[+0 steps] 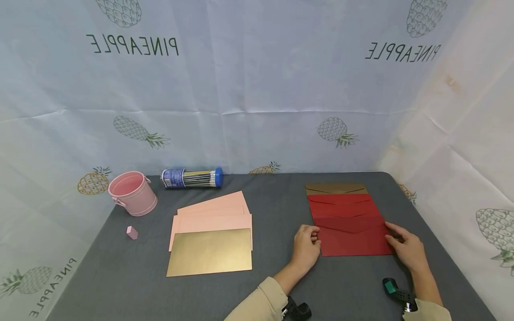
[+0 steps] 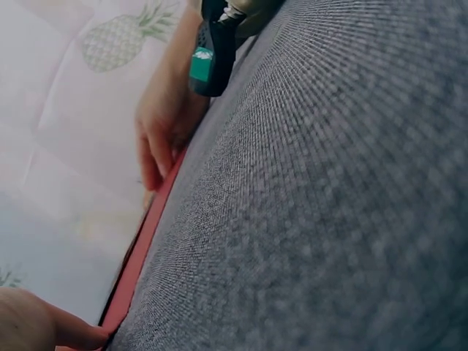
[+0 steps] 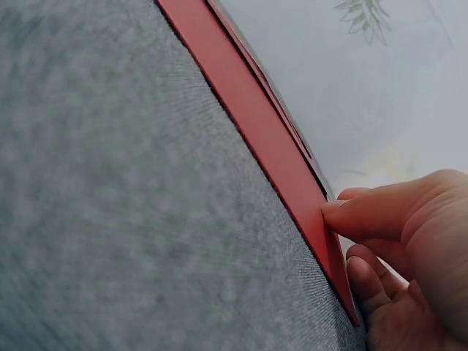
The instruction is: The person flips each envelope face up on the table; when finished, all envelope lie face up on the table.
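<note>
Red envelopes (image 1: 355, 244) lie overlapped at the right of the table, with the flap line of each showing. A brown-gold envelope (image 1: 335, 189) sticks out behind them. My left hand (image 1: 306, 248) pinches the left edge of the front red envelope with curled fingers. At its right edge, my right hand (image 1: 410, 250) holds the same envelope. In the right wrist view the thumb (image 3: 365, 212) lies on the red paper, with the other fingers bent beside and below the edge. The left wrist view shows only part of the left hand (image 2: 33, 322) at the red edge.
Left of the envelopes are pale pink sheets (image 1: 213, 220) under a gold sheet (image 1: 209, 253). A pink bucket (image 1: 138, 200), a small pink block (image 1: 132, 232) and a blue-capped tube of pencils (image 1: 192, 178) stand or lie farther left. A pineapple-print cloth (image 1: 257, 80) hangs behind.
</note>
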A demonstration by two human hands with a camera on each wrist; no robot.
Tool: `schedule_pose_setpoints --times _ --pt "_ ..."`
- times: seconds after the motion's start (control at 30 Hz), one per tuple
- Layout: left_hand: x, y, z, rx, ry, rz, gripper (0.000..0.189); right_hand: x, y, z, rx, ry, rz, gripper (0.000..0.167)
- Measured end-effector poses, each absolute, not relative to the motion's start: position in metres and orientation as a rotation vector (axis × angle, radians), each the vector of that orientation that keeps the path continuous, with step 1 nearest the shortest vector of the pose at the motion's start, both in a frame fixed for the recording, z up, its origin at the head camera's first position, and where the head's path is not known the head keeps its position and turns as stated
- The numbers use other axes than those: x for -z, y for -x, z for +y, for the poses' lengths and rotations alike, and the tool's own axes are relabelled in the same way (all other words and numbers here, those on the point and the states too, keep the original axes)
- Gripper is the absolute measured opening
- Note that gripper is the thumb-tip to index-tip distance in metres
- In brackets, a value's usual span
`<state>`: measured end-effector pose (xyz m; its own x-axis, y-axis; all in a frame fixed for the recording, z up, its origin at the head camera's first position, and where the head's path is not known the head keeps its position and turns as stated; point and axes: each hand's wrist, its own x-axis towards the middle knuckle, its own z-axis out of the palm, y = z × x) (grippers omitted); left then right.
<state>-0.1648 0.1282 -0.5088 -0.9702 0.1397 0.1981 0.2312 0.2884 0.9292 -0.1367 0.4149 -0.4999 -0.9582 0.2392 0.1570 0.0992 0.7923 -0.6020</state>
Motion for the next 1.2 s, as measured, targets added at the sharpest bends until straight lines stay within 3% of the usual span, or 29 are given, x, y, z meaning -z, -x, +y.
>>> schedule_pose_setpoints --times 0.3,0.7,1.2 --pt "0.507 0.165 0.126 1.797 0.382 -2.468 0.028 0.500 0.140 0.413 -0.924 0.369 -2.712 0.046" --pt "0.502 0.163 0.123 1.911 0.350 -2.460 0.040 0.494 0.141 0.405 -1.297 0.444 -2.375 0.050" --pt "0.484 0.158 0.080 1.797 0.598 -2.549 0.048 0.471 0.154 0.325 -1.446 -0.175 -2.397 0.052"
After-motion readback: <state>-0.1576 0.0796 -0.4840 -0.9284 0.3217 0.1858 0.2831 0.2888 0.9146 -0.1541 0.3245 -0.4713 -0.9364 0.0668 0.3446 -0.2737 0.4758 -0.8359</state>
